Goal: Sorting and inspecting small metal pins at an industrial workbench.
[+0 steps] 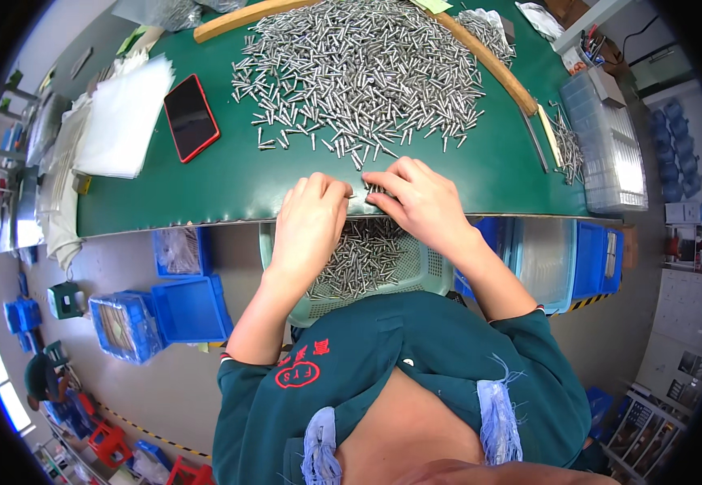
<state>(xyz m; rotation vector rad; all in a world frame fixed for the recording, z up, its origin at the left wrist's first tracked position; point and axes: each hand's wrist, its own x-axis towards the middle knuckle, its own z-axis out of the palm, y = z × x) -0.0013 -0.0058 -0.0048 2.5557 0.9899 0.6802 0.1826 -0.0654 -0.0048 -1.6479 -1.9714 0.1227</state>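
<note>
We count one red phone (191, 117), one pale green basket (416, 271), two hands, and way too many metal pins (359, 69) to count.

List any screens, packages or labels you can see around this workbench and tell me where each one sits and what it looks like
Phone: lies flat on the green table, far left of the metal pins; dark blank screen, red case.
Stack of clear plastic bags: left of the phone; white, rectangular.
Clear plastic trays: right end of the table; stacked, transparent.
Badge on the green jacket: on the chest, low in the picture; red oval outline.
</note>
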